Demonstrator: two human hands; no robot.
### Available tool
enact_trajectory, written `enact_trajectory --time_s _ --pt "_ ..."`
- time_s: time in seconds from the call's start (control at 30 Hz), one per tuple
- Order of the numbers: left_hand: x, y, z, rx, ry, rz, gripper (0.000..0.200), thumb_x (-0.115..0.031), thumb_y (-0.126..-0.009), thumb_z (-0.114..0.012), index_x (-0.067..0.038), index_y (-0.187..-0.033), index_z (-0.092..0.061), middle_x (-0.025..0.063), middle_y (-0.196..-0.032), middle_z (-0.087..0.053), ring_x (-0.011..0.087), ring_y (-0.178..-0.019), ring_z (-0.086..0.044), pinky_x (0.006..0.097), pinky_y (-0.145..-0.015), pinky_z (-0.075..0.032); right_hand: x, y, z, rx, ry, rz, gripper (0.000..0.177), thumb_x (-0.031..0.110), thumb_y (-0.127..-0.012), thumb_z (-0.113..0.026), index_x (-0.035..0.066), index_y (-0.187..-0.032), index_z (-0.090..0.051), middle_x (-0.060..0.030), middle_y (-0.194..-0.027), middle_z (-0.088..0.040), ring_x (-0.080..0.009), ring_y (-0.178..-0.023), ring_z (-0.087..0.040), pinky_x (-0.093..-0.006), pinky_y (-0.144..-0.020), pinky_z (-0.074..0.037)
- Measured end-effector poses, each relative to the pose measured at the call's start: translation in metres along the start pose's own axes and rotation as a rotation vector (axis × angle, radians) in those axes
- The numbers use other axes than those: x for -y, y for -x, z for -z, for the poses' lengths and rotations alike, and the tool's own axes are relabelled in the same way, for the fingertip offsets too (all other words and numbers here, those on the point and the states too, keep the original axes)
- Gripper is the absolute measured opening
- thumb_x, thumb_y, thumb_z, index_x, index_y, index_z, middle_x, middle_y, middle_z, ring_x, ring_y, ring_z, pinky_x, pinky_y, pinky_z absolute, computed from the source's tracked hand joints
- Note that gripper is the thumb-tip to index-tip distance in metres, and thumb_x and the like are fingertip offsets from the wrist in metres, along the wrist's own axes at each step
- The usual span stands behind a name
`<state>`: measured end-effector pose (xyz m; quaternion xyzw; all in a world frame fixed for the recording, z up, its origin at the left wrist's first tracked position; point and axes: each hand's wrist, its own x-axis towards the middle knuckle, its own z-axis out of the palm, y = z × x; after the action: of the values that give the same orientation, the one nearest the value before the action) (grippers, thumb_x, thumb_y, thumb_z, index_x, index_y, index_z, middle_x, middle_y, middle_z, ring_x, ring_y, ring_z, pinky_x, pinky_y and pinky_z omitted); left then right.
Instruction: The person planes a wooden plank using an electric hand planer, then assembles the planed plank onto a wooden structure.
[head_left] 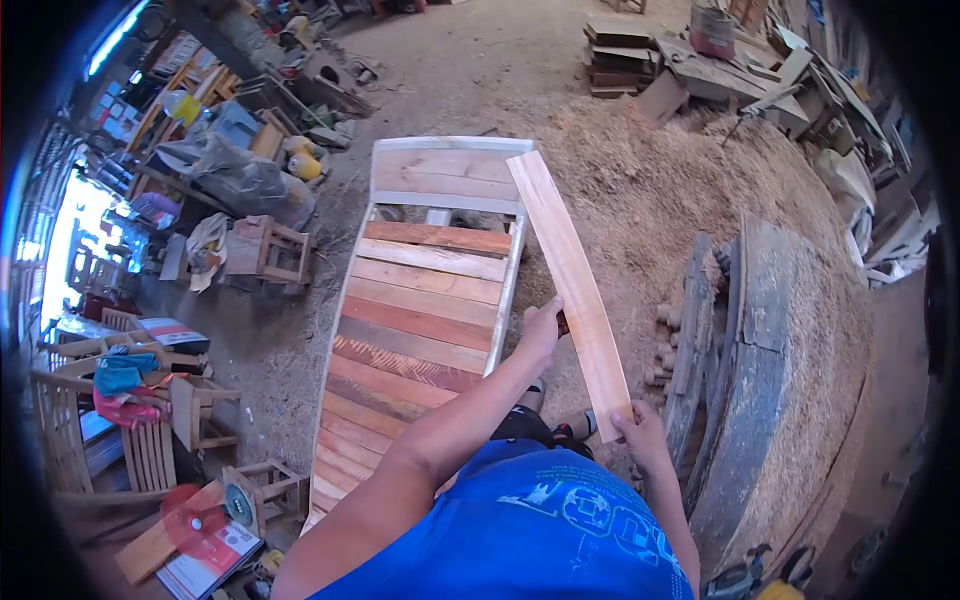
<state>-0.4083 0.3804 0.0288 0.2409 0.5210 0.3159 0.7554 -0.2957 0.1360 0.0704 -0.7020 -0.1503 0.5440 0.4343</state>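
Observation:
A long pale wooden board (571, 270) is held up at a slant, its far end over the top right corner of a slatted wooden frame. My left hand (543, 330) grips the board's left edge near its middle, with some fingers hidden beneath. At the near end, my right hand (640, 432) is closed on the right corner, thumb on top. The slatted frame (425, 300) lies to the left, with reddish and pale slats across it, an open gap near its far end and a wide panel (445, 170) beyond that gap.
A workbench (775, 330) strewn with sawdust stands at the right, beside shavings (650, 170) heaped on the floor. Scrap boards (720, 75) are piled at the back right. Small wooden stools (270, 250), chairs (150, 450) and a red fan (195, 522) stand on the left.

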Motion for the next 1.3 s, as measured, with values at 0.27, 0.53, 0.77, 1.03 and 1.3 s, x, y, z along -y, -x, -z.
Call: enact_trajectory --time_s 0.27,0.53,0.77,1.03,1.3 --pt "0.028 0.008 0.015 -0.006 -0.068 -0.113 0.024 -0.017 -0.096 -0.061 0.005 -0.096 -0.069 0.0116 -0.096 -0.070 0.0215 -0.084 -0.069 0.0359 -0.077 -0.056 -0.015 -0.006 0.037 0.072 0.046 0.060 0.035 0.016 -0.092 -0.071 -0.004 -0.120 -0.066 -0.0066 -0.095 -0.071 -0.0129 -0.076 -0.065 -0.0285 -0.065 -0.053" --pt "0.015 0.018 0.027 0.092 0.019 -0.055 0.025 -0.015 -0.100 -0.058 0.006 -0.107 -0.067 0.0143 -0.101 -0.071 0.0233 -0.088 -0.069 0.0372 -0.081 -0.056 -0.008 -0.019 0.052 0.052 0.095 -0.025 0.032 0.016 -0.091 -0.072 -0.003 -0.117 -0.067 -0.0052 -0.091 -0.070 -0.0122 -0.075 -0.064 -0.0275 -0.064 -0.051" --pt "-0.047 -0.025 0.015 0.273 0.057 0.015 0.029 -0.020 -0.103 -0.054 0.003 -0.121 -0.060 0.0122 -0.113 -0.071 0.0221 -0.103 -0.068 0.0369 -0.087 -0.054 0.018 -0.051 0.028 -0.077 0.157 0.033 0.032 0.017 -0.092 -0.073 -0.001 -0.117 -0.067 -0.0049 -0.094 -0.069 -0.0118 -0.080 -0.063 -0.0278 -0.068 -0.051" --pt "-0.057 -0.072 -0.050 0.444 -0.177 0.046 0.024 -0.012 -0.095 -0.068 0.010 -0.104 -0.070 0.0135 -0.098 -0.073 0.0207 -0.089 -0.070 0.0336 -0.085 -0.057 0.050 -0.035 0.017 -0.372 0.226 0.122 0.032 0.021 -0.091 -0.072 -0.001 -0.115 -0.068 -0.0102 -0.098 -0.071 -0.0186 -0.089 -0.066 -0.0350 -0.079 -0.051" --pt "0.061 0.022 -0.145 0.805 -0.496 0.121 0.024 -0.010 -0.098 -0.060 0.011 -0.104 -0.069 0.0138 -0.096 -0.073 0.0195 -0.086 -0.071 0.0329 -0.084 -0.057 0.007 0.076 0.038 -0.910 0.997 -0.103 0.046 0.040 -0.084 -0.075 0.008 -0.114 -0.061 -0.0137 -0.106 -0.060 -0.0332 -0.105 -0.058 -0.0483 -0.086 -0.050"
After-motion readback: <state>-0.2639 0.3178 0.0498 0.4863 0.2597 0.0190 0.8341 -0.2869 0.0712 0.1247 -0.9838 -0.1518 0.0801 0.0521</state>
